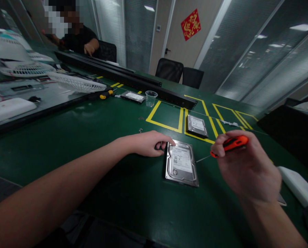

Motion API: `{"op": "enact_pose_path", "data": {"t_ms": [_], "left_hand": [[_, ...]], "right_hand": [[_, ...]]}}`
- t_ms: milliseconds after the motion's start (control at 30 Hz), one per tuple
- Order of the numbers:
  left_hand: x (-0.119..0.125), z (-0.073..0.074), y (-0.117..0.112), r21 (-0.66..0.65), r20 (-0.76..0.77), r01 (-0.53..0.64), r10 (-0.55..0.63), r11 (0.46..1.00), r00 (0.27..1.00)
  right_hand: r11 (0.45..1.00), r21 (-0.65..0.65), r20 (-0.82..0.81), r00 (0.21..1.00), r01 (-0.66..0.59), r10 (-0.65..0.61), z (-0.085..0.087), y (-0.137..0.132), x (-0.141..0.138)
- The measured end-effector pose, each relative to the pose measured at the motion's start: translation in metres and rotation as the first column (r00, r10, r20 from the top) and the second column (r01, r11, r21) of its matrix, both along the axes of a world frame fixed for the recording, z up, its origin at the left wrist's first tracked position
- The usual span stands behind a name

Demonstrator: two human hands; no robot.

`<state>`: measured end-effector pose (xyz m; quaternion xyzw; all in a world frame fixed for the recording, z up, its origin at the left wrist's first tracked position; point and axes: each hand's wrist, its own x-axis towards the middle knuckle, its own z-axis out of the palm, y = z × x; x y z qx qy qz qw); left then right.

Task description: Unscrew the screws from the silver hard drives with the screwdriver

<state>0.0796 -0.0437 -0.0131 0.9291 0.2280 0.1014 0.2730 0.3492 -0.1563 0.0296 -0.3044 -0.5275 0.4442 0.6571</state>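
Note:
A silver hard drive (181, 162) with a white label lies flat on the green table in front of me. My left hand (151, 143) is at its far left corner, index finger on the top face and thumb by the side edge, its other fingers curled. My right hand (249, 165) is closed around an orange and black screwdriver (230, 145). The thin shaft points left, its tip at the drive's right edge; whether it sits in a screw is too small to tell. Several small screws (140, 130) lie beyond my left wrist.
A second hard drive (196, 125) lies inside yellow tape lines, a third (133, 96) beside a clear plastic cup (151, 99). Farther left are a yellow screwdriver (106, 94) and white fan parts (76, 82). Long black bars (123, 75) cross the table; a person (78, 41) sits behind. A white device (298, 184) stands right.

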Motion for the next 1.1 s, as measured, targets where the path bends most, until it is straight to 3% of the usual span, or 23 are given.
{"op": "enact_pose_path", "data": {"t_ms": [333,1100], "left_hand": [[0.0003,-0.0022,0.0008,0.011,0.003,0.007,-0.007,1.000,1.000],[-0.0003,-0.0006,-0.0006,0.002,0.002,0.000,0.000,1.000,1.000]], "right_hand": [[0.998,0.066,0.048,0.998,0.023,-0.026,-0.0043,0.0029,-0.0005],[0.999,0.031,0.051,0.999,-0.007,0.005,-0.0014,0.0014,0.0010]]}}
